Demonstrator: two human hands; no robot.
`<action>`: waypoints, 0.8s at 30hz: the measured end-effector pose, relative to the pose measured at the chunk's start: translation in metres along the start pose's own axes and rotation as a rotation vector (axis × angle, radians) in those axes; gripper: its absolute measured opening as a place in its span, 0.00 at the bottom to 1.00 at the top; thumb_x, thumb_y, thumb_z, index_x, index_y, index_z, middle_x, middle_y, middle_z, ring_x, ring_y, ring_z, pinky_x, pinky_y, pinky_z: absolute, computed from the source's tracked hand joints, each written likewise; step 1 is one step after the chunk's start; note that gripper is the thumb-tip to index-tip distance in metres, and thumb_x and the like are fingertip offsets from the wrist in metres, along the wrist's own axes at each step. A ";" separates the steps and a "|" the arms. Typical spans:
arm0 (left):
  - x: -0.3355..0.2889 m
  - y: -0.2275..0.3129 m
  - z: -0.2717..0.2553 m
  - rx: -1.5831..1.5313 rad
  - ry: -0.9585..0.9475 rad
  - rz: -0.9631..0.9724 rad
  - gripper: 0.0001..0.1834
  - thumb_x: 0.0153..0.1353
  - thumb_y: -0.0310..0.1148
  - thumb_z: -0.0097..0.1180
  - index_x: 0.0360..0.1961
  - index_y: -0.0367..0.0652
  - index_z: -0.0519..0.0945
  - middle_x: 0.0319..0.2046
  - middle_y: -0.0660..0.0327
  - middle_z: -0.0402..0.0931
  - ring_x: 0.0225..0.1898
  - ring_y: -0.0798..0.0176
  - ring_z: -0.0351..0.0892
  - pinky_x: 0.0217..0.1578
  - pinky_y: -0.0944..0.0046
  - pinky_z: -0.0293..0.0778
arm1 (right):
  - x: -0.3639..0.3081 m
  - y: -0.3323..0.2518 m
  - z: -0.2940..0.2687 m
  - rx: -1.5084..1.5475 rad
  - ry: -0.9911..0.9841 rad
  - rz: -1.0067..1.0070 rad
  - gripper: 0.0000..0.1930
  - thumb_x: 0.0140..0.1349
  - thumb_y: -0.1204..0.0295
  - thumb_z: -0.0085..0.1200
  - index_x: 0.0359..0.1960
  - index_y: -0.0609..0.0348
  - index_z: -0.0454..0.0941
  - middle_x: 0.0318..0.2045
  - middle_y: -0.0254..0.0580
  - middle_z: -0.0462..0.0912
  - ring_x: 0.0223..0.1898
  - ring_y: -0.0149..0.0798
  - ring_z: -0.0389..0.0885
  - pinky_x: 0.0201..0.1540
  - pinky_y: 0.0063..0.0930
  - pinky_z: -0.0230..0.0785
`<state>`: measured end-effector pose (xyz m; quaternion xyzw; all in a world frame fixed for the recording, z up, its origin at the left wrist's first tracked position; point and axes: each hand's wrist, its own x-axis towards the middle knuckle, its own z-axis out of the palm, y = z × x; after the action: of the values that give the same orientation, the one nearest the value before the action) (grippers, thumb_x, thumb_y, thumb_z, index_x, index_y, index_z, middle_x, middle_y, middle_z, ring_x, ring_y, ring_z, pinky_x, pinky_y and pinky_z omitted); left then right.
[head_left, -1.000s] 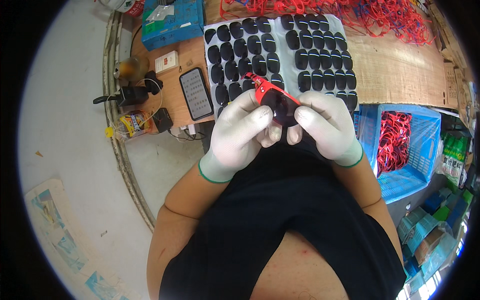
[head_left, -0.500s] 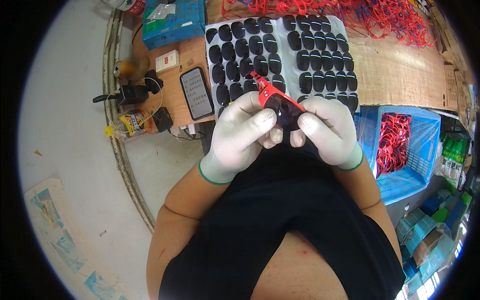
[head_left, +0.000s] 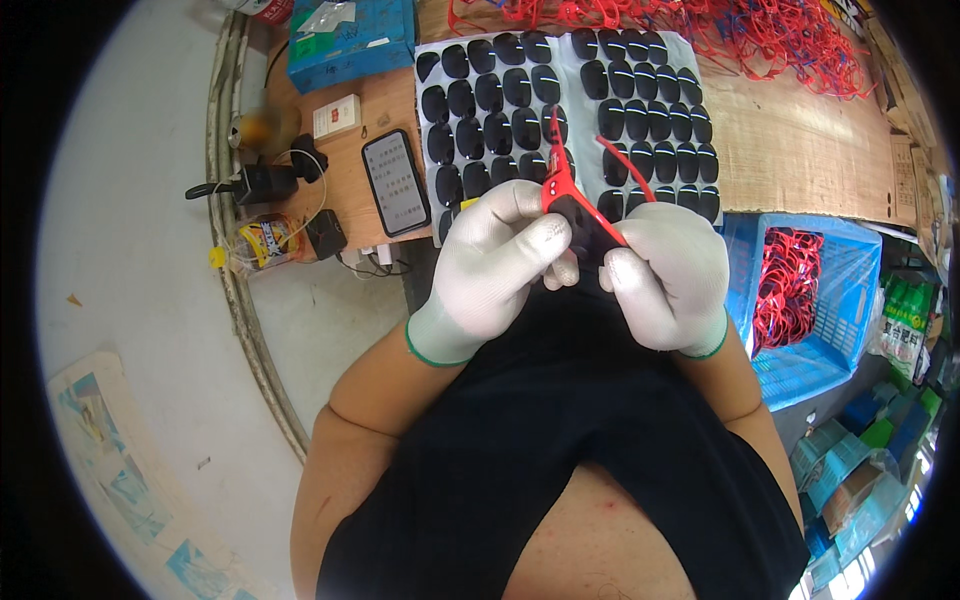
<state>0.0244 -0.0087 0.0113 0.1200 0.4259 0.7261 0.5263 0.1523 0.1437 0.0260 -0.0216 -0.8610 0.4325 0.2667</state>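
Both hands wear white gloves with green cuffs. My left hand (head_left: 500, 262) and my right hand (head_left: 672, 275) together grip a red glasses frame (head_left: 572, 205) with a dark lens in it, held close to my chest over the near edge of the wooden table (head_left: 800, 150). One red temple arm sticks up between the hands. Behind the hands lie two white sheets (head_left: 560, 70) covered with several rows of dark oval lenses (head_left: 510, 125).
A pile of red frames (head_left: 720, 35) lies at the back of the table. A blue crate (head_left: 800, 290) with red frames stands at my right. A phone (head_left: 395, 182), a small white box (head_left: 335, 117), a blue box (head_left: 350, 40), chargers and cables (head_left: 270, 185) sit left.
The hands have turned the red frame a little, and its temple arm now points more upward. The hands stay at the same place.
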 end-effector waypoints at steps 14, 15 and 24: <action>-0.002 0.017 0.001 0.305 0.007 0.002 0.18 0.71 0.41 0.54 0.47 0.34 0.77 0.33 0.60 0.80 0.31 0.71 0.76 0.34 0.71 0.72 | 0.001 -0.004 0.003 0.070 -0.031 0.174 0.03 0.58 0.78 0.56 0.28 0.62 0.80 0.16 0.40 0.74 0.17 0.43 0.75 0.22 0.34 0.65; -0.001 0.018 -0.001 0.346 -0.010 0.011 0.18 0.71 0.41 0.54 0.46 0.34 0.78 0.33 0.60 0.80 0.31 0.72 0.76 0.35 0.71 0.73 | 0.002 -0.005 0.003 0.096 -0.041 0.201 0.04 0.59 0.78 0.56 0.27 0.62 0.80 0.16 0.40 0.75 0.17 0.42 0.75 0.22 0.33 0.65; 0.004 0.017 -0.007 0.354 0.050 -0.010 0.13 0.70 0.38 0.57 0.39 0.36 0.81 0.32 0.63 0.80 0.33 0.73 0.75 0.37 0.71 0.73 | 0.005 -0.012 0.005 0.291 -0.060 0.407 0.05 0.63 0.77 0.55 0.32 0.64 0.82 0.17 0.40 0.77 0.18 0.38 0.79 0.24 0.29 0.69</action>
<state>0.0070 -0.0104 0.0184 0.1907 0.5605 0.6400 0.4898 0.1479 0.1335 0.0346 -0.1433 -0.7751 0.5972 0.1488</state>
